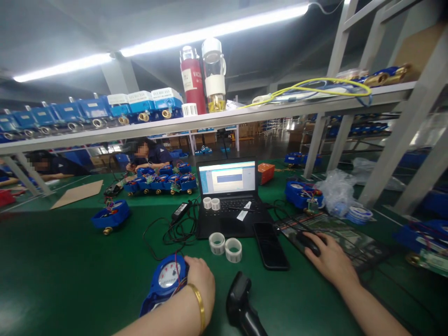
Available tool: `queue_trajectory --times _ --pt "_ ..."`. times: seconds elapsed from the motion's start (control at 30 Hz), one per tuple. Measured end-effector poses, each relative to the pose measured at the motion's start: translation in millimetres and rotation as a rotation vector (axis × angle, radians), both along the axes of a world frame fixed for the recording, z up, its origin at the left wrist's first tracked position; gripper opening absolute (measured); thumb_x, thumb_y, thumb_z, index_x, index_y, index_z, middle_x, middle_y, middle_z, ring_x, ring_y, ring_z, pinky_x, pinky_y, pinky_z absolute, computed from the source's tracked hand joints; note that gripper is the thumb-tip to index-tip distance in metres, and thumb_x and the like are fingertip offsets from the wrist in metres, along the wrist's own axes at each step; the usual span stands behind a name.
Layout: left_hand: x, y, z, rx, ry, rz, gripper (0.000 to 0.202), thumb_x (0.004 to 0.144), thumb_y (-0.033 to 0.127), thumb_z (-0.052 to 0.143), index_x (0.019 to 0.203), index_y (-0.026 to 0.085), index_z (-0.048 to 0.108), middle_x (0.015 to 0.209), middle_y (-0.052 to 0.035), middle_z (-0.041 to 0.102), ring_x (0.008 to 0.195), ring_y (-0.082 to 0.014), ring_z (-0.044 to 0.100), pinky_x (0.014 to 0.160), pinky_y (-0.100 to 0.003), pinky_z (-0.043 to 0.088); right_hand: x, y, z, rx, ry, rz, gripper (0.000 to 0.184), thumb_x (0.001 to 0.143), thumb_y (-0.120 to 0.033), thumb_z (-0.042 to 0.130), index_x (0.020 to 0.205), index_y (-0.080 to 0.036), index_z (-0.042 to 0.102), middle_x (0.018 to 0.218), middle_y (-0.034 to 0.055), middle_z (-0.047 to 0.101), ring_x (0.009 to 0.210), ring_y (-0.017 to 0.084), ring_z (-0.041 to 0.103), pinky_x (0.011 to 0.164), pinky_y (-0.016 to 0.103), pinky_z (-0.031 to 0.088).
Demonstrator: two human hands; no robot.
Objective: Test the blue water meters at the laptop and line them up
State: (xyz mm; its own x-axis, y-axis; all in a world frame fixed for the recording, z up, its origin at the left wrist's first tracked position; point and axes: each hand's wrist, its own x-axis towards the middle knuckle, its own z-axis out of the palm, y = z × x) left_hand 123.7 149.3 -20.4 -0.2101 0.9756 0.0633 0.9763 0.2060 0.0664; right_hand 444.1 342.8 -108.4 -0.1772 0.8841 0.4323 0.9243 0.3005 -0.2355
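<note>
Bright glare from overhead tubes (245, 23)

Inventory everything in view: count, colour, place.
Bench: one, green, below
Shelf: one, pale, above
Laptop: one, black, centre
Adapter: one, black, left
Label rolls: five, white, bench, laptop, shelf
Phone: one, black, centre
Scanner: one, black, front
Bottles: two, red and clear, shelf
Other meters: many, blue, bench, shelf
People: at least two, dark clothes, background
Front meter: one, blue, left
Mouse: one, black, right
Left hand: one, bare, on front meter
Right hand: one, bare, on mouse
</note>
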Motion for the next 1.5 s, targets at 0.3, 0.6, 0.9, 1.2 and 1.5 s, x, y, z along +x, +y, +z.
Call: queue_trajectory --times 0.3,0.6,0.9,1.2,1.5 --pt "24.5 -1.4 7.8 -0.178 0.432 0.016 0.036 0.063 -0.002 0.054 0.095 -0.003 0.07 0.092 -0.0346 0.064 0.095 -0.0485 0.058 0.083 -0.066 0.039 0.9 1.2 -2.1 0.004 -0.015 0.006 0.043 0.085 -0.042 0.039 0.122 -0.027 0.056 0.118 0.0117 0.046 0.103 0.029 0.053 0.079 0.042 0.05" --pt "13.0 0.8 -18.3 -0.01 0.351 0.034 0.031 0.072 0.023 0.05 0.081 0.01 0.076 0.087 -0.0292 0.066 0.096 -0.0491 0.056 0.086 -0.07 0.034 2.5 3.4 -4.3 -0.004 -0.018 0.002 0.042 0.086 -0.044 0.039 0.122 -0.029 0.055 0.119 0.0106 0.044 0.103 0.029 0.053 0.079 0.043 0.051" --pt "17.3 6.2 -28.9 0.242 0.123 0.101 0.036 0.075 0.032 0.047 0.062 0.011 0.074 0.07 -0.0284 0.064 0.089 -0.05 0.057 0.082 -0.073 0.033 1.0 0.9 -1.8 0.011 -0.01 0.004 0.044 0.086 -0.044 0.037 0.121 -0.028 0.057 0.118 0.0112 0.046 0.103 0.03 0.053 0.079 0.044 0.051" --pt "-1.8 -9.3 77.2 0.019 -0.031 -0.027 0.032 0.065 0.03 0.064 0.085 0.006 0.071 0.084 -0.0239 0.066 0.079 -0.0385 0.062 0.073 -0.048 0.048 3.5 1.5 -0.3 0.024 -0.013 0.085 0.047 0.083 -0.046 0.038 0.12 -0.027 0.058 0.12 0.0108 0.047 0.1 0.029 0.056 0.079 0.043 0.051" --pt "-58.9 -70.6 78.0 0.53 -1.096 0.216 0.066 0.083 0.056 0.041 0.134 0.015 0.035 0.107 -0.012 0.065 0.106 -0.0281 0.058 0.097 -0.043 0.04 3.4 1.2 -3.5 0.023 -0.031 0.036 0.047 0.084 -0.049 0.034 0.12 -0.029 0.057 0.119 0.0095 0.047 0.098 0.03 0.056 0.077 0.043 0.051"
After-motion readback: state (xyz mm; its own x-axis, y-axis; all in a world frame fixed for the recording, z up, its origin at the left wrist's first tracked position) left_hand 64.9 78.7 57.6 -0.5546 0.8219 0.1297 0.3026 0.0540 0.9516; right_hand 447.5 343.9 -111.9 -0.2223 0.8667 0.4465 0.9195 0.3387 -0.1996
